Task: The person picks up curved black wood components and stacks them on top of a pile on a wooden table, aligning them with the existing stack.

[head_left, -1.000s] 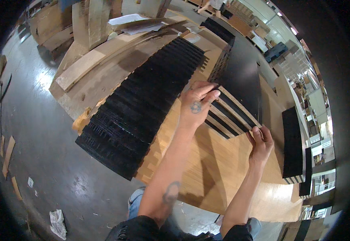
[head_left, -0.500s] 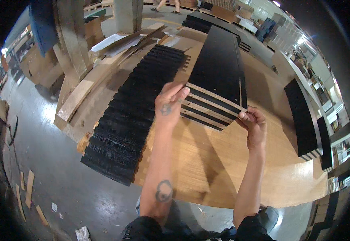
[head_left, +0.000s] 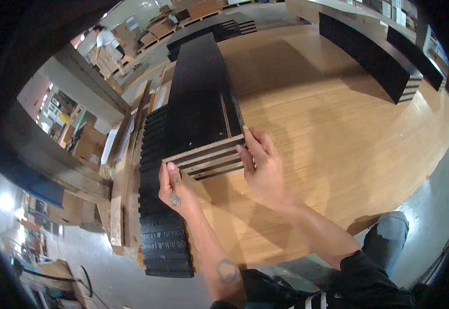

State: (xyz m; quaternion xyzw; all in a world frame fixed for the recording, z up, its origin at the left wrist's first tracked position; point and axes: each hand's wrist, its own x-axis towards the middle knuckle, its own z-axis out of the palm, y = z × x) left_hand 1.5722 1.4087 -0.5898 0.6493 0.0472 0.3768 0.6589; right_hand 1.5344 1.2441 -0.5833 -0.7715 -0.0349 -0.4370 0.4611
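Note:
A stack of long black boards [head_left: 198,87] with raw chipboard ends lies lengthwise in front of me. A narrow groove runs along the top board close to its right edge. My left hand [head_left: 175,188] is closed on the near left corner of the top board, thumb against its end. At the near right corner my right hand [head_left: 263,162] pinches the edge, its thumb by the board ends and its fingers along the side. Left of the stack lies a row of black ribbed strips [head_left: 165,237], partly hidden by the boards.
The stack rests on a wide wood-coloured table [head_left: 306,206]. More black boards [head_left: 366,56] stand on edge at the far right. Timber lengths [head_left: 124,206] and a thick post [head_left: 59,149] are on the left. A person [head_left: 108,46] walks in the far left background.
My view has swung to the right, so the stack and strips sit further left in the picture. Both hands remain at the top board's near corners.

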